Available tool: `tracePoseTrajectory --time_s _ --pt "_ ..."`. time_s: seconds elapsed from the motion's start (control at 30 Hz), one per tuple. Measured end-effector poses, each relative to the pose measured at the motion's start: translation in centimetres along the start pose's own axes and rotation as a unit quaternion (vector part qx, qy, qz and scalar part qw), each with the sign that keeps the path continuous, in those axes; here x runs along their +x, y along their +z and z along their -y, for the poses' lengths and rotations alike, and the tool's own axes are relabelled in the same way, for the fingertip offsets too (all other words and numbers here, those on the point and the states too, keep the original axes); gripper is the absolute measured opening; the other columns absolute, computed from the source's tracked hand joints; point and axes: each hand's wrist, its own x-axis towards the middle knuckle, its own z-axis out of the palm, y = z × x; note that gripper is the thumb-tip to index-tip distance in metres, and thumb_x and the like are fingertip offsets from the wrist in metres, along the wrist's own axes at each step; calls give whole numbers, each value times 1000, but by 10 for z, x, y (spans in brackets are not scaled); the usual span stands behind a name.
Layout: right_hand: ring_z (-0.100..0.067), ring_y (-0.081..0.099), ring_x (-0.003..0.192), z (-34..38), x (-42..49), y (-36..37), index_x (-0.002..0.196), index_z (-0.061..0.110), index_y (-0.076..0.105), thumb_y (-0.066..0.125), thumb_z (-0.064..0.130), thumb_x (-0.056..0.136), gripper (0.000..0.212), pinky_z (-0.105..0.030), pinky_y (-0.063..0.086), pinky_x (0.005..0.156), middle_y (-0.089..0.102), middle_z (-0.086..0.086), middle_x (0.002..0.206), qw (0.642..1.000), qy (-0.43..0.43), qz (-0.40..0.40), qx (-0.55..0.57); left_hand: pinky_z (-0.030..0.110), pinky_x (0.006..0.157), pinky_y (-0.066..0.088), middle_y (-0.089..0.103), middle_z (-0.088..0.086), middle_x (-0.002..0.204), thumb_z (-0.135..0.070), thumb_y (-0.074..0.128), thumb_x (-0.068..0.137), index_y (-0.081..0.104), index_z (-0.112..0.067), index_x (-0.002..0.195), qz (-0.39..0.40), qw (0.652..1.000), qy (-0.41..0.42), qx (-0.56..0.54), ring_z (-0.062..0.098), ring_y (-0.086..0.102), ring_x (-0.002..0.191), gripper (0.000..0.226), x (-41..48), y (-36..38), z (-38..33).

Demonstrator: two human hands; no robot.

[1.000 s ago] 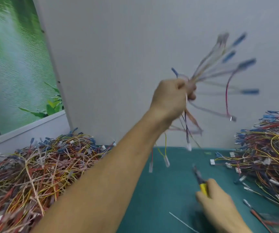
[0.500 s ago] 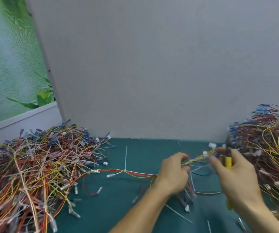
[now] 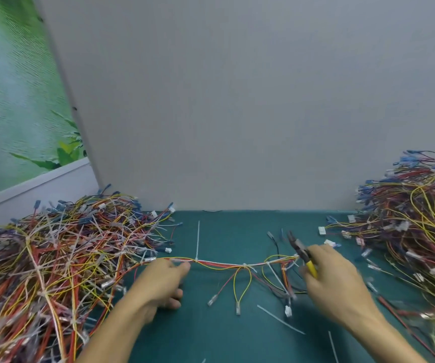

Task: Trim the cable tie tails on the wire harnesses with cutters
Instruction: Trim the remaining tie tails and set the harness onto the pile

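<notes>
Teal mat (image 3: 224, 336) (grey wall (image 3: 237, 100) behind): left hand (image 3: 158, 281) holds harness (image 3: 219, 264), right hand (image 3: 337, 284) grips cutters (image 3: 300, 248).

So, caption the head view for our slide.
Left hand holds a stretched wire harness; right hand grips yellow-handled cutters.

Wire-harness assy workshop, one work stn: teal-matted bench (image 3: 224, 231), left heap of harnesses (image 3: 54, 258) just outboard of left hand (image 3: 158, 281), right heap of harnesses (image 3: 415, 218) beyond right hand (image 3: 334, 281), cut tie tails (image 3: 280, 320) loose nr both, grey partition (image 3: 237, 100) behind, nature poster (image 3: 14, 100) far left.
</notes>
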Motion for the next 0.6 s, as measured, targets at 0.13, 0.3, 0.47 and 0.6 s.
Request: tracePoseTrajectory --time_s 0.13,0.3,0.47,0.6 --pt "-29 57 100 4 21 16 91 21 53 49 24 91 5 -40 48 79 50 6 121 998 -26 43 -39 32 55 44 62 11 103 -30 52 98 57 -10 98 -44 944 -36 -326 21 57 74 21 12 1 6" --pt "-29 54 116 6 51 36 108 20 50 44 18 92 18 -40 46 89 50 1 132 971 -92 194 -101 28 56 36 68 5 101 -32 37 103 59 -18 97 -87 891 82 -438 14 54 64 26 3 7 -10" --pt "-27 56 108 2 52 29 89 26 41 47 39 93 15 -34 40 75 58 -1 113 964 -98 197 -149 17 58 49 72 -1 81 -36 40 99 63 -23 96 -107 872 436 -196 4 62 62 27 -33 2 -44" --pt "-25 56 113 -15 41 10 97 24 51 44 31 90 12 -36 46 84 53 1 116 945 -68 220 -231 22 50 44 70 3 71 -23 46 100 64 -14 92 8 931 322 -170 10 55 51 22 -34 26 -37"
